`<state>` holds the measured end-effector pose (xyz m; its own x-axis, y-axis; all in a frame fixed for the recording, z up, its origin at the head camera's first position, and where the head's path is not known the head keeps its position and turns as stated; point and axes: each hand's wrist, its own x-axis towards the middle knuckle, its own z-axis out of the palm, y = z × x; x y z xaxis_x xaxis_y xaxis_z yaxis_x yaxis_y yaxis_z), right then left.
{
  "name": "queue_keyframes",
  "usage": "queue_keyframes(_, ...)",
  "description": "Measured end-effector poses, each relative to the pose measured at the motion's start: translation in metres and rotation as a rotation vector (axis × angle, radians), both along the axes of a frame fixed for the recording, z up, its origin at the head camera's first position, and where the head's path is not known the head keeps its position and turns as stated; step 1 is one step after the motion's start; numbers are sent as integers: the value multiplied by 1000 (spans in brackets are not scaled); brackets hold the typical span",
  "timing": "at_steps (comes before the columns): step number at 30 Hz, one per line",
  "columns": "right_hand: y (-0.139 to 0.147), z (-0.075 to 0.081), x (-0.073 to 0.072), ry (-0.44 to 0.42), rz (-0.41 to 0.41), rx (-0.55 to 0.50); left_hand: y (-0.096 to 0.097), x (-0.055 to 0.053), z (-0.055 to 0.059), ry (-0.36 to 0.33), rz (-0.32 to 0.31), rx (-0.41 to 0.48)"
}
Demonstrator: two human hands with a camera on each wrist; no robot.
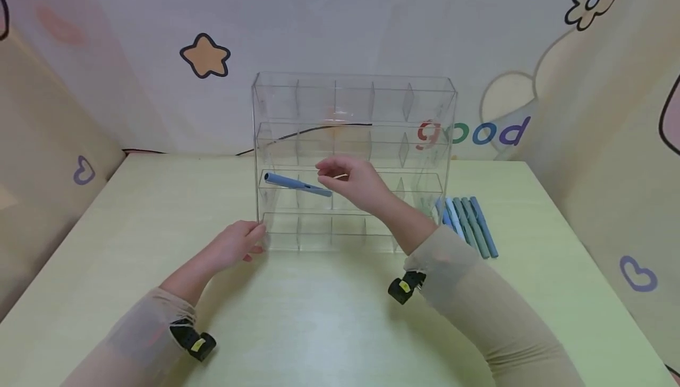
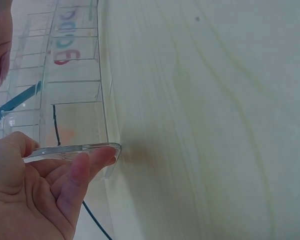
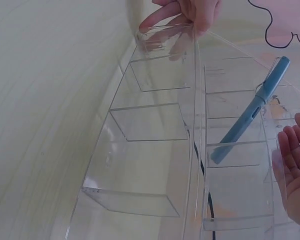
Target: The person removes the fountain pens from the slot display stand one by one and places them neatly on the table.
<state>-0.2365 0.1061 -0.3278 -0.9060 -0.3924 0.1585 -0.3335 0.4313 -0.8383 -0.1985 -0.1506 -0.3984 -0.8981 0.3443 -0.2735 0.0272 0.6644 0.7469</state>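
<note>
A clear acrylic display rack (image 1: 347,225) with tiers of divided compartments stands upright on the table. My left hand (image 1: 239,240) grips its lower left side; in the left wrist view the thumb and fingers of the left hand (image 2: 55,185) pinch the side panel. A blue pen (image 1: 297,184) lies slanted at the third tier down, its left end higher. Just right of the pen is my right hand (image 1: 358,183), fingers relaxed and holding nothing. The right wrist view shows a gap between the pen (image 3: 252,112) and the right hand (image 3: 295,172).
Several capped pens (image 1: 473,228) in blue, light blue and green lie side by side on the table (image 1: 329,316), right of the rack. Behind the rack hangs a printed cloth backdrop (image 1: 340,21), with more cloth at both sides.
</note>
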Motion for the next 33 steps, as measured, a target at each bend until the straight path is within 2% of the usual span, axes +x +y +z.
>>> queue_keyframes(7, -12, -2, -2, 20, 14, 42, 0, -2, 0, -3, -3, -9)
queue_keyframes(14, -26, -5, -2, 108, 73, 190, 0, -3, 2, -11, 0, -15)
queue_keyframes(19, -29, -8, 0, 115, 75, 262, 1, 0, 2, -33, -6, 2)
queue_keyframes(25, -30, -9, 1, 113, 30, 212, 1, 0, 2, -28, -17, 13)
queue_keyframes(33, -22, -5, -3, 58, -20, 103, 5, -4, -1, -27, -32, 26)
